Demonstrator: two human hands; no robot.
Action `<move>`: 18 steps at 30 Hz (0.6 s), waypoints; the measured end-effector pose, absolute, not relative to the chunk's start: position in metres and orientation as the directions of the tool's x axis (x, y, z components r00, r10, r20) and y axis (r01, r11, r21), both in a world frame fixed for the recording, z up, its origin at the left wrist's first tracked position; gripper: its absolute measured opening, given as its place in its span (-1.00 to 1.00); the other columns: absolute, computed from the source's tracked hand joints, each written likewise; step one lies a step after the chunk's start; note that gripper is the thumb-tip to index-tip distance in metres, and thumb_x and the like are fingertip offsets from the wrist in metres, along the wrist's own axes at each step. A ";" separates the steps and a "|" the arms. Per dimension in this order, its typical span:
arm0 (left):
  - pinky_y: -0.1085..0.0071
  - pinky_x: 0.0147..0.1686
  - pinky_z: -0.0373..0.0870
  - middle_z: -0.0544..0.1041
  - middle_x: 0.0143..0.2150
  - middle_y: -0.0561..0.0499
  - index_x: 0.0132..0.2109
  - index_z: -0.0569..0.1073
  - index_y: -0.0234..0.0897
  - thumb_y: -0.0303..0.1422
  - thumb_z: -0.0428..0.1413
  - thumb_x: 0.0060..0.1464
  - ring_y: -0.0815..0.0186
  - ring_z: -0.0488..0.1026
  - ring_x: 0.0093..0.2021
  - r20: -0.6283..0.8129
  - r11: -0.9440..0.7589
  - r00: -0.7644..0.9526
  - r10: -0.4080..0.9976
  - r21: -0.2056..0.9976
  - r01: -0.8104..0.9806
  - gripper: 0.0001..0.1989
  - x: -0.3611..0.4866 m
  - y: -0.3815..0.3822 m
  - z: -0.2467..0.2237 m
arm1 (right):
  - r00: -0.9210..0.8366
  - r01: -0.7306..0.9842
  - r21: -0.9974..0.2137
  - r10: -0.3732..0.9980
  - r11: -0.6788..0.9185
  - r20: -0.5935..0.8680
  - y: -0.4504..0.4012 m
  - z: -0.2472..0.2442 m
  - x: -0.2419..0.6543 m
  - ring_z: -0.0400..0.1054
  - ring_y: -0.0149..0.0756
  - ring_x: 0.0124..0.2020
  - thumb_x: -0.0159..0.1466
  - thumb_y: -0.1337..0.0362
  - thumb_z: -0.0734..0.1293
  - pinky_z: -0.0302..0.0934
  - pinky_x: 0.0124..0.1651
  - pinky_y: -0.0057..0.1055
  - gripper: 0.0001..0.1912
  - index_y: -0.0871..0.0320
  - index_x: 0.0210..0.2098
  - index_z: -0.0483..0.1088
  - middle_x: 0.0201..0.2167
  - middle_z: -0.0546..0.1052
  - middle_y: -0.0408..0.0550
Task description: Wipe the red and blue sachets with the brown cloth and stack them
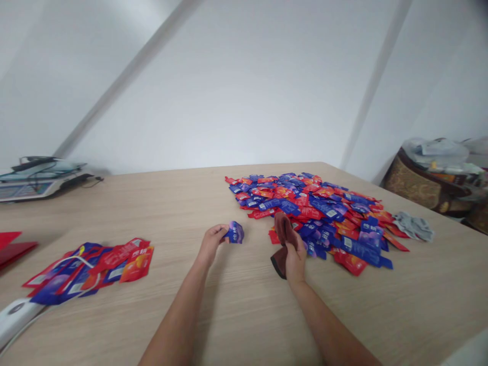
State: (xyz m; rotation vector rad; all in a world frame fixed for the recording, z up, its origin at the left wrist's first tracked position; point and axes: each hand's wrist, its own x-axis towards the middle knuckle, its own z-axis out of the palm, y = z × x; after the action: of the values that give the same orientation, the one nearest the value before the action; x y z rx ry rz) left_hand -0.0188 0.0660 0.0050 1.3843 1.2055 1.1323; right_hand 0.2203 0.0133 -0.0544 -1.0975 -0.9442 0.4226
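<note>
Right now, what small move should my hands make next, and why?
Probably bring the brown cloth to the blue packet for a wipe: the right hand holds the cloth, the left hand holds the packet, and they're apart.

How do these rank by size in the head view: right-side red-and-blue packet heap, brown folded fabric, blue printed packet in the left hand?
1. Red-and-blue packet heap
2. Brown folded fabric, partly hidden
3. Blue printed packet
</note>
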 end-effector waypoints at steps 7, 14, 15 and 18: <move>0.45 -0.50 0.11 0.32 -0.69 0.08 -0.57 0.40 -0.28 -0.20 0.05 -0.07 0.37 0.25 -0.59 -0.044 -0.066 0.144 0.989 0.735 0.675 -0.74 -0.037 0.066 -0.005 | 0.074 0.373 -0.678 0.709 0.633 0.702 -0.024 -0.025 0.189 0.23 -0.15 0.07 0.16 0.38 0.13 0.05 0.15 -0.10 -0.56 0.03 0.01 0.35 0.01 0.41 -0.03; 0.44 -0.30 0.28 0.47 -0.41 0.02 -0.42 0.44 -0.29 -0.19 0.13 -0.10 0.31 0.37 -0.34 0.112 -0.185 0.223 0.968 0.921 0.343 -0.77 -0.022 0.056 0.009 | 0.167 0.416 -0.696 0.703 0.585 0.691 -0.020 -0.022 0.189 0.21 -0.14 0.08 0.18 0.40 0.10 0.08 0.14 -0.07 -0.54 0.04 0.04 0.31 0.01 0.39 0.00; 0.45 -0.32 0.30 0.46 -0.42 0.03 -0.37 0.44 -0.30 -0.17 0.11 -0.07 0.34 0.37 -0.38 0.082 -0.140 0.239 0.967 0.962 0.236 -0.74 -0.019 0.053 0.014 | 0.177 0.416 -0.693 0.695 0.589 0.697 -0.021 -0.022 0.191 0.21 -0.14 0.08 0.19 0.39 0.10 0.08 0.14 -0.07 -0.55 0.04 0.05 0.31 0.02 0.39 0.00; 0.51 -0.41 0.33 0.46 -0.48 0.08 -0.32 0.45 -0.32 -0.20 0.13 -0.06 0.42 0.37 -0.49 -0.011 -0.009 0.335 0.942 0.998 0.058 -0.75 -0.010 0.048 0.021 | 0.144 0.416 -0.659 0.670 0.626 0.728 -0.026 -0.018 0.193 0.21 -0.16 0.09 0.22 0.38 0.10 0.07 0.15 -0.09 -0.55 0.00 0.07 0.29 0.04 0.37 -0.03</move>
State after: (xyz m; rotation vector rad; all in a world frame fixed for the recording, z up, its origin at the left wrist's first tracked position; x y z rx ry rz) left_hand -0.0099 0.0484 0.0205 1.3938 0.9944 0.9244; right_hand 0.1928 -0.0261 -0.0183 -0.9629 -1.4814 0.2314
